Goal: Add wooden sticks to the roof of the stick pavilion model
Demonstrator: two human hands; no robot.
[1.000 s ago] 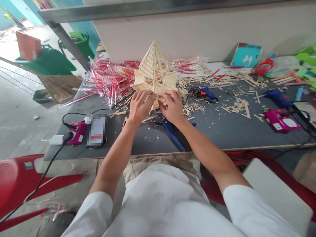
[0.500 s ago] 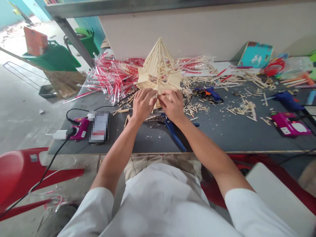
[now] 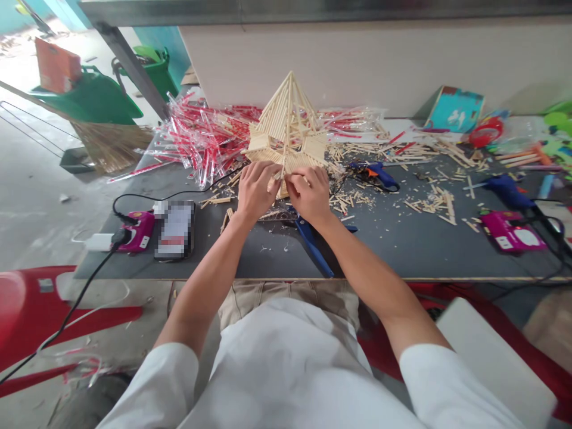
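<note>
A star-shaped model of pale wooden sticks [image 3: 277, 128] stands upright in front of me on the dark table, its tall point upward. My left hand [image 3: 255, 189] is closed at the model's near lower part, fingers curled around its left side. Opposite it, my right hand [image 3: 311, 192] is closed too, thumb and fingers pinched near the model's front middle. The fingertips of both hands almost meet there, and whether a small loose piece is between them is hidden. A blue-handled cutting tool [image 3: 315, 249] lies just below my right hand.
Red-and-clear plastic wrappers [image 3: 208, 140] pile up at the back left. Stick offcuts [image 3: 440, 202] and a blue glue gun [image 3: 379, 174] lie to the right, with another glue gun [image 3: 509, 192] beyond. A phone [image 3: 175, 231] and purple power sockets [image 3: 139, 231], [image 3: 513, 231] flank me.
The camera view has shifted slightly. My right fingers have moved a little at the model's front; both hands stay at the model, which stands in the same place.
</note>
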